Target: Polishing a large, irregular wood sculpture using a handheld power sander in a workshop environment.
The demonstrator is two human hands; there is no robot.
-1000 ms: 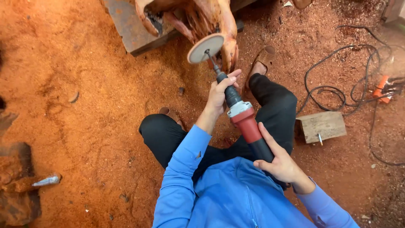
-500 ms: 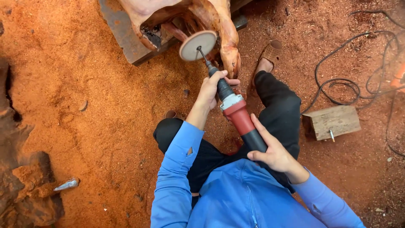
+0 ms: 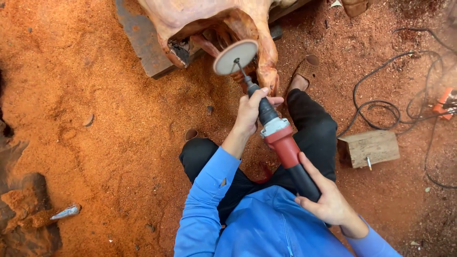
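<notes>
Down on the ground covered in red sawdust [image 3: 95, 95], a person in a blue shirt sits with both hands on a long sanding tool [image 3: 281, 138]. Its body is red and black, and a thin rod at the front carries a round grey disc [image 3: 235, 57]. That disc is up against a big carved piece of pale reddish wood [image 3: 223, 19], near a hollow part, with its flat side turned toward the camera.

The left hand [image 3: 250, 112] is wrapped tight around the black neck of the tool, close to the rod, probably so the disc can be steered. The right hand [image 3: 326, 202] holds the black back end, near the person's body, likely to carry the weight and keep the tool steady. Both are closed firmly on the tool, one at each end.

The carved wood rests on a flat grey slab [image 3: 138, 40], which lifts it off the dirt. The person's legs, in black trousers, are spread on either side, so the tool points straight out between them. A brown sandal [image 3: 304, 69] shows by the wood. To the right lie a small wooden block [image 3: 373, 147] and loops of black cable [image 3: 381, 107]. A bit of shiny metal [image 3: 65, 212] lies at the lower left.
</notes>
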